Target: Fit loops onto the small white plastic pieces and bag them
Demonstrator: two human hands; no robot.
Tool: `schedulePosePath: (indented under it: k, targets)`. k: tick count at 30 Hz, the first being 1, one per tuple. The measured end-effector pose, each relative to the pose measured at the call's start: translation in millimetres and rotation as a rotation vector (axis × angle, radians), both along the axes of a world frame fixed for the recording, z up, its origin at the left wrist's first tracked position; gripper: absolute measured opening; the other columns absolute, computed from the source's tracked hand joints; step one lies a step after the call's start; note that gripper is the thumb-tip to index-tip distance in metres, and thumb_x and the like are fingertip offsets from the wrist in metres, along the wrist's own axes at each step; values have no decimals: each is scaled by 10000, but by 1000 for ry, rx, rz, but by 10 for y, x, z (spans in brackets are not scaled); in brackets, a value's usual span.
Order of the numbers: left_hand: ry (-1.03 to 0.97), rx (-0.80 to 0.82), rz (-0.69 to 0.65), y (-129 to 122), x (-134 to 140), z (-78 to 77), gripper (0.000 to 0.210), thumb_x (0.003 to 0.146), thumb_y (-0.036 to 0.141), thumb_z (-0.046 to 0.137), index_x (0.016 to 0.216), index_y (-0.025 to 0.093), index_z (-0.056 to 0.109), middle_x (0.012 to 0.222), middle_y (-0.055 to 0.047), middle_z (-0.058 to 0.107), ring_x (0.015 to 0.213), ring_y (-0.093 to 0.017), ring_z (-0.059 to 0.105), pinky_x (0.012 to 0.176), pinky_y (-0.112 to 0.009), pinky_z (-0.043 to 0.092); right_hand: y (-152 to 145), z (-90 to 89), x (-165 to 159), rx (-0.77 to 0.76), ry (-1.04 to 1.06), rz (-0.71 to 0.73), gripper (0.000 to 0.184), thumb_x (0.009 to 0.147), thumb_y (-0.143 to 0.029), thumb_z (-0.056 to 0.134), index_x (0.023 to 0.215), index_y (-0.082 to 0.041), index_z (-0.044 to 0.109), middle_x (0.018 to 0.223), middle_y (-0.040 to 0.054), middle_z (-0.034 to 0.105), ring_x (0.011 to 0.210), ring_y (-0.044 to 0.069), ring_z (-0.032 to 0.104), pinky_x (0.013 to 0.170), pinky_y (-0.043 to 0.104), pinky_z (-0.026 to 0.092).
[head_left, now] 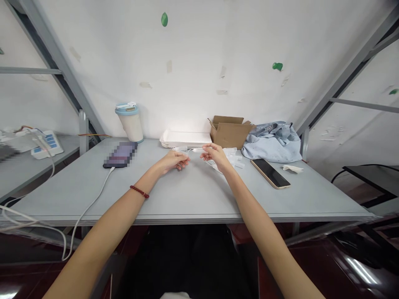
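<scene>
Roughly parallel to the back edge of the desk [193,199], the white stick [197,150] lies pinched in the right hand [215,156], its cord [188,150] leading to the narrowly closed left hand [173,161].

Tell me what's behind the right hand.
Beyond the right hand stands a cardboard box against the wall, and some clear plastic pieces peek out beside the hand. Whatever lies directly behind its palm and fingers is covered and cannot be seen.

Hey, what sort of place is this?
Probably a workshop or small factory, judging by the long grey table, the open cardboard box, and the small translucent pieces near the right hand.
</scene>
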State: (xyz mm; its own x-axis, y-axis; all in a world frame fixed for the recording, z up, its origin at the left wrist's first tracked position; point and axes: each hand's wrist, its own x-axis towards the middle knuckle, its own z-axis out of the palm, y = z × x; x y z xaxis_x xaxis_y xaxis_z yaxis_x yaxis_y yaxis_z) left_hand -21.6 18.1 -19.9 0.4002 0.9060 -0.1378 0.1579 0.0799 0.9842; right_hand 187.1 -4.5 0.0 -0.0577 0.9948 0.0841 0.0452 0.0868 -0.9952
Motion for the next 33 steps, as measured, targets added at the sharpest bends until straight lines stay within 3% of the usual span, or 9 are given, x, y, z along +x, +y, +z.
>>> schedulePosePath:
  k: [9,33]
  targets:
    - [-34,8,60,11,4,-13,317,698,417,723,830,130,711,722,-55,636,585,-111,535,516,-237,402,18,-10,2,-4,12,-16,139,737,-285,578,821,-176,566,562,8,651,484,96,548,533,208,415]
    - [-175,-76,42,19,26,-12,167,757,276,697,756,112,667,710,-53,606,572,-103,527,519,-234,407,-1,-31,-24,7,-14,86,187,751,-314,612,742,-132,653,568,28,641,487,90,524,518,214,421]
